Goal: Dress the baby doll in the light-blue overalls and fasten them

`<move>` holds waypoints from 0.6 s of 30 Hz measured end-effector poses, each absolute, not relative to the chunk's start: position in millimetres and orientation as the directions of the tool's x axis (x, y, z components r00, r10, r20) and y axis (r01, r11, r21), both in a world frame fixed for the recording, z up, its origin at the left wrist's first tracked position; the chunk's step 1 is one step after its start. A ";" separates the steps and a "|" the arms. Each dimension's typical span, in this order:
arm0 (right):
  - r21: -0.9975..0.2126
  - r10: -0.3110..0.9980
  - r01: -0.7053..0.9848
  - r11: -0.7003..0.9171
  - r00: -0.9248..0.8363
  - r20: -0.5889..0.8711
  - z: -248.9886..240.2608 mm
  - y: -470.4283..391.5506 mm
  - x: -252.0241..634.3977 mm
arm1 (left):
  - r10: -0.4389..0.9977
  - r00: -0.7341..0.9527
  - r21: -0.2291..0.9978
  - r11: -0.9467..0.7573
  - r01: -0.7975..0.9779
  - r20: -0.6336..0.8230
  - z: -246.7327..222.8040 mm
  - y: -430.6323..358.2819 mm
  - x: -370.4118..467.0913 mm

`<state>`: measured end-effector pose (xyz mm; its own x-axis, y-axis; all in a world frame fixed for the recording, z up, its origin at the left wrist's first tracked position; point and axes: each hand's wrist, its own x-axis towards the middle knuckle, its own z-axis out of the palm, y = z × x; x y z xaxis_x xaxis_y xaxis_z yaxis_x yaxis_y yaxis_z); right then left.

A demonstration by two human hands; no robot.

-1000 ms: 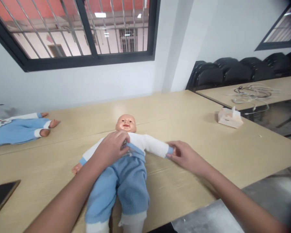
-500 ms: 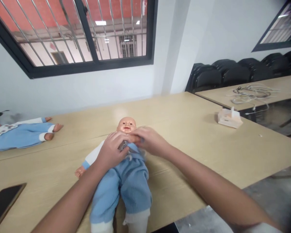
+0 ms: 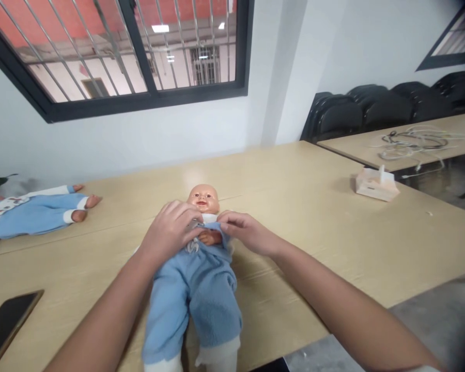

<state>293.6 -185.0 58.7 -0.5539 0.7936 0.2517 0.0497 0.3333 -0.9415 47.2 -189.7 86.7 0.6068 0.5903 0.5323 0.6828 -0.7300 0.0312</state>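
Note:
A baby doll (image 3: 203, 198) in blue trousers (image 3: 201, 289) lies face up on the wooden table (image 3: 294, 206), its feet toward me. My left hand (image 3: 174, 227) is at the doll's chest, fingers closed on the doll's top near the collar. On the other side of the chest, my right hand (image 3: 246, 230) pinches the blue edge of the top (image 3: 223, 235) between thumb and fingers. The doll's small hand (image 3: 210, 237) shows below the blue fabric, between my hands.
A second doll (image 3: 34, 214) lies at the left. A black phone (image 3: 10, 325) is at the near left. A tissue box (image 3: 376, 184) sits at the right, with cables (image 3: 414, 142) on another table and black chairs (image 3: 341, 118) behind.
My right hand has let go of the doll's hand and now pinches the blue edge of the top. The doll's hand now lies lower on its chest. The view has shifted slightly.

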 end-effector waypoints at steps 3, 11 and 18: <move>-0.921 0.836 0.089 0.379 -0.461 0.299 57.3 -190.3 289.5 | 0.539 0.693 -0.125 -0.740 0.661 0.480 88.8 -191.0 46.6; -0.893 0.907 0.195 0.405 -0.212 0.365 52.3 -201.8 275.2 | 0.595 0.696 -0.071 -0.737 0.672 0.403 83.4 -192.3 52.9; -0.965 0.946 0.025 0.260 -0.208 0.250 48.7 -199.3 280.0 | 0.739 0.601 0.050 -0.642 0.765 0.304 85.2 -211.5 74.3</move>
<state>280.0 -199.3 48.7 -0.2077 0.9458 0.2497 0.0249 0.2603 -0.9652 74.3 -211.5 85.2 0.6007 0.7393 0.3044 0.7649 -0.6422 0.0501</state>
